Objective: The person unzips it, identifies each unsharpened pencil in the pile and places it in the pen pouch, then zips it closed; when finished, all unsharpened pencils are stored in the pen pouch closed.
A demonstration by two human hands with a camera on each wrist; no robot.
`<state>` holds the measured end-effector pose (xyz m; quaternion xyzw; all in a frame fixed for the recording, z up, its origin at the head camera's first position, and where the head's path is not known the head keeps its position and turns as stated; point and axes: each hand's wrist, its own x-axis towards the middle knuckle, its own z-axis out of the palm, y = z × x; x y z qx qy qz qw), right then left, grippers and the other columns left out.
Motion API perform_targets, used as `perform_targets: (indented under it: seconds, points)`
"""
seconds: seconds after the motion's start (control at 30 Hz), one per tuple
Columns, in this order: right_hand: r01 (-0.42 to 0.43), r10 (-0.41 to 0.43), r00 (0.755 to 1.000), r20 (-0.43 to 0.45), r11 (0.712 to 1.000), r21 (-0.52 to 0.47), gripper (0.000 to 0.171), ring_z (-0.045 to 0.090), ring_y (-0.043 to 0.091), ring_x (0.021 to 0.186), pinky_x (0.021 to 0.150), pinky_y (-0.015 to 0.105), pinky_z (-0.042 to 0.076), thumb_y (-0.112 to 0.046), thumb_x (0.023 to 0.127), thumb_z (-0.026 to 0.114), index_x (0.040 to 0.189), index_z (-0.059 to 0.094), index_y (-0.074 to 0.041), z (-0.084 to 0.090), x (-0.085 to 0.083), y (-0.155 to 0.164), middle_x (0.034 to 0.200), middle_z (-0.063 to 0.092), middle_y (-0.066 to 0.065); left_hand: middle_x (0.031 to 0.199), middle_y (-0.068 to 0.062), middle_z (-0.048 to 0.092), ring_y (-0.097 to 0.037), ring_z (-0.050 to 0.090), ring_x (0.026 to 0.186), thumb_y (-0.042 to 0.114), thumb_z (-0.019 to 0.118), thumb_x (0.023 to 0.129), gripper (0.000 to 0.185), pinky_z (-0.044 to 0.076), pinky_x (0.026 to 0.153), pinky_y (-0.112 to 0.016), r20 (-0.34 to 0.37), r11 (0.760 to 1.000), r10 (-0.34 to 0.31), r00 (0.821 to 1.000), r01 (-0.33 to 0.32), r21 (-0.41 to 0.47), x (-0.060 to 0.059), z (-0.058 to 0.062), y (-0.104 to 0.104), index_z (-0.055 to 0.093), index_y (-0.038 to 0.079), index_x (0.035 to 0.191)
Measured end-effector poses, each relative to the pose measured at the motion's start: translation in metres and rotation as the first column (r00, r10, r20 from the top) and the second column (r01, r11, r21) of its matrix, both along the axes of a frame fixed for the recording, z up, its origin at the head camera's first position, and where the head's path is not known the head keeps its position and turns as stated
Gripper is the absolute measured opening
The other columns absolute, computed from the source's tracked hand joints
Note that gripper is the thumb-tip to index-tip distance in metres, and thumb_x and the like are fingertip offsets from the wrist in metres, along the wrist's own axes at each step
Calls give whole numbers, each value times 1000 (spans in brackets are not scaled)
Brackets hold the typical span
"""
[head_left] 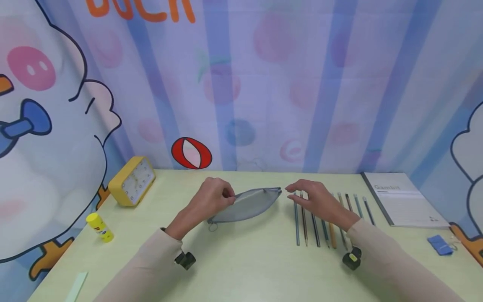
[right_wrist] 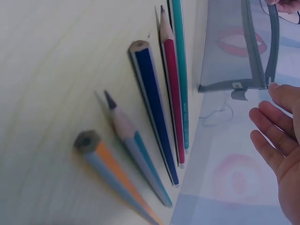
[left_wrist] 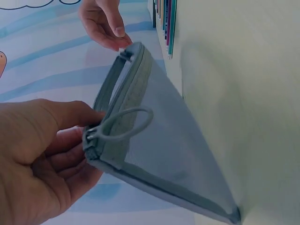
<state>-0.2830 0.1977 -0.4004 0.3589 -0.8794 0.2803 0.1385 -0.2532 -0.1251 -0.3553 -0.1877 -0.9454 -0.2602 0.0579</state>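
On the table (head_left: pixel 234 260), left hand (head_left: pixel 211 200) fingers pinch the pouch (head_left: pixel 249 205).

Left hand (left_wrist: pixel 37 159) pinching mesh pouch (left_wrist: pixel 159 154), zip loop (left_wrist: pixel 126 124)

Pale green table (head_left: pixel 241 268), striped curtain (head_left: pixel 264 84) (cartoon duck prints)

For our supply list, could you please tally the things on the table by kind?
pencils: 9 (some partly covered)
pouch: 1
clock: 1
glue stick: 1
notebook: 1
small blue thing: 1
pale strip: 1
Total: 15
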Motion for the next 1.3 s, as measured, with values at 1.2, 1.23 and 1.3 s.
perform_targets:
  seconds: [1.2,1.23,1.3]
  points:
    - [286,-310,840,445,950,122,81,70,30,97,70,35,58,-32,99,65,158,22,3,42,39,120,130,59,28,69,-1,72,-11,60,61,7,74,85,12,49,58,-23,25,989,130,991,-131,73,6,-12,5,76,8,73]
    - [289,-319,824,468,947,138,82,69,27,92,67,36,58,-32,99,64,158,20,4,40,39,123,129,58,29,69,-1,72,-11,60,61,7,74,85,12,49,58,-23,26,989,128,991,-130,73,6,-13,5,76,7,73]
    - [291,-345,804,484,938,187,83,67,23,81,63,37,55,-31,99,64,157,17,8,35,38,129,125,59,30,69,-1,72,-11,60,61,7,74,85,12,49,58,-23,30,989,126,992,-128,72,6,-13,5,76,8,73]
